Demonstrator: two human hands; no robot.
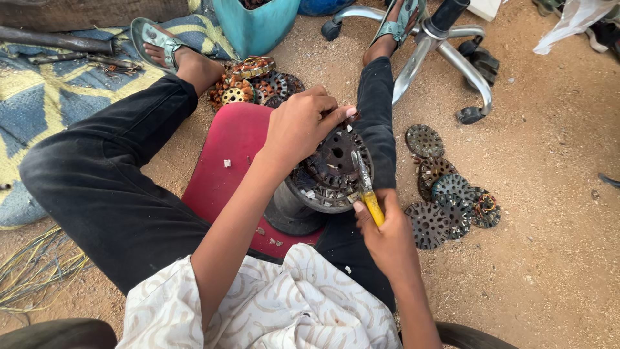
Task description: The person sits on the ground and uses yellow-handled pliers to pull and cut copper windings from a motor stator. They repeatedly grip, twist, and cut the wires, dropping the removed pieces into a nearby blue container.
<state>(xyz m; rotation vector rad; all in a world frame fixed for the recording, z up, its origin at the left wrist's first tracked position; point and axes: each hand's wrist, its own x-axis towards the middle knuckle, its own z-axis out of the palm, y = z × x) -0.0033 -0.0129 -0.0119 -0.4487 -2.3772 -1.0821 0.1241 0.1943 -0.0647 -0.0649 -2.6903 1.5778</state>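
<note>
Fingers (323, 111) of our left hand (300, 126) press curled on the stator core (332, 165), which sits atop a metal cylinder (294, 210) on the red seat (226, 155). Our right hand (387, 239) grips the yellow-handled blade (367, 187); we'd brace firmly and pry outward. Stripped cores (452, 200) and the chair base (445, 52) crowd our right.

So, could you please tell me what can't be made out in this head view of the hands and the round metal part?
- Round metal part: its left side is hidden under the left hand.
- Tool tip: the yellow-handled tool in the right hand ends among the slots, too small to tell.
- Teal container: cut off by the top edge.
- Office chair base: upper part out of frame.
</note>
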